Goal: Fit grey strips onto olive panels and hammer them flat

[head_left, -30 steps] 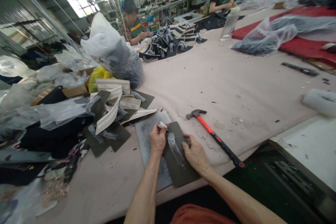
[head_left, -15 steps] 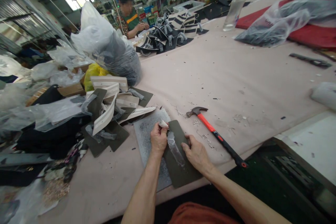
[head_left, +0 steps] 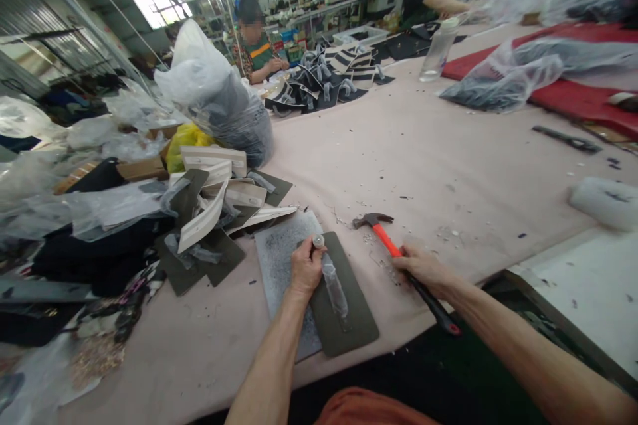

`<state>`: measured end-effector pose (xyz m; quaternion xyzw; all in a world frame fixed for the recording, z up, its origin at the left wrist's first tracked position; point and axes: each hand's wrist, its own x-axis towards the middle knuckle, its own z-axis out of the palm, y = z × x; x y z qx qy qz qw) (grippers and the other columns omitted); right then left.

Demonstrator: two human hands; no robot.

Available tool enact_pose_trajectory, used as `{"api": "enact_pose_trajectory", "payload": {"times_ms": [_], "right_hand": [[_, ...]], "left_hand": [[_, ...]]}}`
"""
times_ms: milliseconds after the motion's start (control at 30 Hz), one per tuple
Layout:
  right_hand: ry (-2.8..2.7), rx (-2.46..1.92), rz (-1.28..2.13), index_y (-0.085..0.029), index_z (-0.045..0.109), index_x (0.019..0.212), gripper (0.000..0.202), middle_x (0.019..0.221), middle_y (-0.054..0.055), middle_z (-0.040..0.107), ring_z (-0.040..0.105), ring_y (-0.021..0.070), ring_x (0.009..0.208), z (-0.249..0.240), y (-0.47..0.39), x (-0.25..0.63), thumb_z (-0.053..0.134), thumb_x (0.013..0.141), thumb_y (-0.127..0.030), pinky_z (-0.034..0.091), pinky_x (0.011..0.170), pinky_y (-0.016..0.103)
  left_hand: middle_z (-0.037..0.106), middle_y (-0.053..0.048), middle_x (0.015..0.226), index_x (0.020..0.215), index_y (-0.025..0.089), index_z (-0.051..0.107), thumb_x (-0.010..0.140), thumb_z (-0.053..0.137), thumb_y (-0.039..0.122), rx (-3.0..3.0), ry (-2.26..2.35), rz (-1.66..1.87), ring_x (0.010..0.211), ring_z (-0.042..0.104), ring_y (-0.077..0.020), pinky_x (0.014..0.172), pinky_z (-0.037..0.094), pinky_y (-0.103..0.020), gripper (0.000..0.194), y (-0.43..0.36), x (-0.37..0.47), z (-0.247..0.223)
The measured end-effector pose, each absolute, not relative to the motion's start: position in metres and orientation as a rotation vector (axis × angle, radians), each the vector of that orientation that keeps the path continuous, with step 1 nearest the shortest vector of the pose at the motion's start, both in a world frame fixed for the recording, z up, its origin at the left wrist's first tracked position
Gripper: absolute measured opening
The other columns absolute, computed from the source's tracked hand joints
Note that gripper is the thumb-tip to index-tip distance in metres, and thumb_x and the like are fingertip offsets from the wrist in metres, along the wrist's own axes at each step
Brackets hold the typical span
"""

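Observation:
My left hand [head_left: 306, 268] is closed around a short, pale, round-topped punch [head_left: 318, 241], held upright at the upper left edge of a dark olive panel [head_left: 351, 305]. A strip in clear plastic wrap [head_left: 335, 289] is attached to the panel. Under the panel's left side lies a speckled grey board [head_left: 282, 265]. To the right, my right hand [head_left: 423, 269] has its fingers wrapped round the handle of a claw hammer [head_left: 383, 236], which still lies along the table with its head pointing away from me. The punch's lower end is hidden by my fingers.
Olive and cream panels [head_left: 214, 212] are heaped at left, beside a large stuffed plastic bag [head_left: 224, 99]. Small scraps lie around the hammer head. A water bottle [head_left: 437, 53] and a bagged bundle [head_left: 498, 80] stand farther back. Co-workers sit at the far side.
My right hand has left the olive panel and moved right onto the hammer's handle. My left hand has tipped the punch from slanted to upright.

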<state>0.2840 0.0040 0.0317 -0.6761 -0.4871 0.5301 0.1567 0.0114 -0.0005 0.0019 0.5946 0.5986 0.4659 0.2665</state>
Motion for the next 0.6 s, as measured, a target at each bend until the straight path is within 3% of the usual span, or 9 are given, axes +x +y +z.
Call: {"api": "enact_pose_trajectory", "payload": {"times_ms": [67,133,233,367,500,600], "right_hand": [[-1.166,-1.806,1.814,-0.021,0.046,0.077,0.011,0.063,-0.003,0.047,0.039,0.0107,0.047,0.047,0.003,0.276,0.053,0.081,-0.029,0.034,0.047,0.025],[-1.168,-1.769,1.775,-0.022,0.045,0.078,0.018,0.060,-0.006,0.041,0.032,0.0093,0.042,0.068,0.000,0.264,0.047,0.087,-0.038,0.029,0.041,0.024],[-1.542,-1.676,1.274,-0.022,0.045,0.078,0.033,0.059,-0.004,0.043,0.038,0.0112,0.046,0.098,-0.007,0.245,0.035,0.095,-0.049,0.029,0.046,0.024],[-2.175,-1.558,0.576,-0.022,0.047,0.078,0.030,0.060,0.001,0.052,0.042,0.0133,0.050,0.120,-0.008,0.231,0.037,0.098,-0.042,0.022,0.052,0.028],[-2.451,-1.477,0.452,-0.021,0.048,0.077,0.025,0.053,-0.001,0.049,0.034,0.0114,0.043,0.153,0.000,0.231,0.043,0.097,-0.036,0.015,0.050,0.029],[-2.077,-1.357,0.373,-0.022,0.046,0.080,0.026,0.056,-0.003,0.047,0.036,0.0111,0.045,0.180,0.004,0.230,0.041,0.099,-0.039,0.019,0.049,0.027]], "left_hand": [[0.076,-0.006,0.094,0.103,0.021,0.069,0.084,0.060,0.022,1.600,1.622,1.235,0.085,0.070,-0.0220,0.078,0.051,-0.030,0.021,0.000,0.011,0.003],[0.076,-0.005,0.092,0.101,0.021,0.068,0.084,0.058,0.020,1.607,1.633,1.204,0.084,0.070,-0.0211,0.078,0.050,-0.030,0.020,0.000,0.011,0.004],[0.075,-0.003,0.091,0.098,0.021,0.067,0.084,0.056,0.018,1.628,1.635,1.181,0.083,0.069,-0.0193,0.077,0.049,-0.028,0.017,-0.001,0.011,0.006],[0.075,-0.004,0.090,0.098,0.020,0.066,0.085,0.057,0.018,1.644,1.644,1.191,0.082,0.068,-0.0189,0.076,0.048,-0.028,0.016,-0.001,0.010,0.005],[0.074,-0.004,0.088,0.096,0.020,0.066,0.085,0.057,0.017,1.640,1.665,1.190,0.081,0.067,-0.0192,0.075,0.048,-0.028,0.015,0.000,0.010,0.003],[0.074,-0.004,0.088,0.093,0.020,0.066,0.085,0.057,0.018,1.646,1.654,1.189,0.081,0.067,-0.0189,0.075,0.047,-0.028,0.012,0.000,0.010,0.003]]}}
